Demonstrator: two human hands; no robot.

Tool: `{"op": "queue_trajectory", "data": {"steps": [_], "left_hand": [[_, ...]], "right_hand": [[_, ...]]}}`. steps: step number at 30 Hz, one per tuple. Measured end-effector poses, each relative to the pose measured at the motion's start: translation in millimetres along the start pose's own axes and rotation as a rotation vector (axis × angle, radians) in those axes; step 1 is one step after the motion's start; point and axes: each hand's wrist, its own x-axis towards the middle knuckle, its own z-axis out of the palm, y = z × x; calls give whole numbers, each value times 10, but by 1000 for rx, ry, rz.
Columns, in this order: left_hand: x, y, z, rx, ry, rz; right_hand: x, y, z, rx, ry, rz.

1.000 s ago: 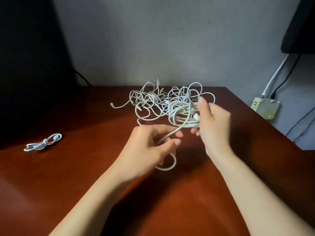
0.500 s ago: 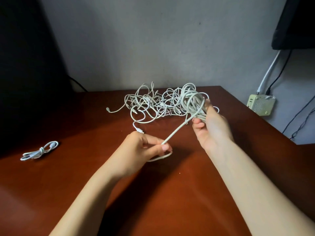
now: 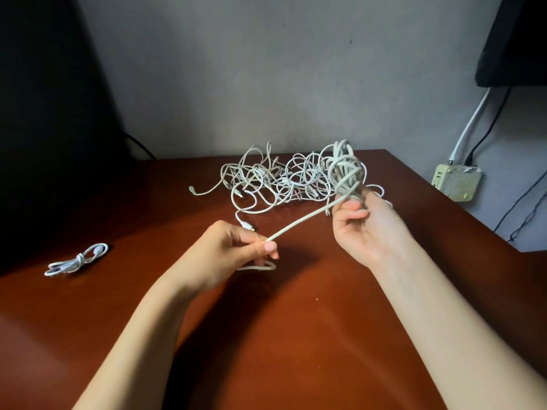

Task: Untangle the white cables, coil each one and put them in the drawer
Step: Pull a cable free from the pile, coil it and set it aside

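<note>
White cables, thin and plastic-sheathed, lie mostly in a loose tangle [image 3: 281,179] on the reddish-brown wooden table [image 3: 296,335] just beyond both hands. The right hand [image 3: 364,229] grips a part-wound coil [image 3: 344,170] of one cable; the left hand [image 3: 233,247] pinches its taut free length [image 3: 302,220]. One small knotted bundle [image 3: 77,260] lies finished far left of the left hand. Most untangling remains, I judge; no drawer shows. The tangle just behind the coil could snag it. A pale wall box [image 3: 455,182] sits right of the right hand.

No readable text, label or number appears anywhere.
</note>
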Motion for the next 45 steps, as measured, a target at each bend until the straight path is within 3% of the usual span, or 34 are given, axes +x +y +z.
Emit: {"op": "queue_trajectory", "data": {"steps": [5,9,13,18,24,29,31,37,45], "left_hand": [[-28,-88,-169,174,177,71],[-74,-30,-194,61,195,62],[-93,-29,-215,60,182,36],[-118,97,-167,-14,103,12],[-138,157,-15,83,-70,112],[-92,138,144,228,-75,271],[-84,134,190,245,-51,303],[-72,149,408,489,224,464],[-38,108,569,104,114,282]], "right_hand": [[-190,97,62,-668,-352,101],[-323,169,60,-1318,-509,50],[-273,193,11,-1811,-458,-197],[-107,192,-67,-2007,-334,-503],[89,154,-194,-1946,-118,-1003],[192,150,-258,-1761,-89,-1401],[238,151,-286,-1682,-38,-1480],[200,127,-282,-1405,125,-1367],[106,112,-134,-846,170,-1023]]}}
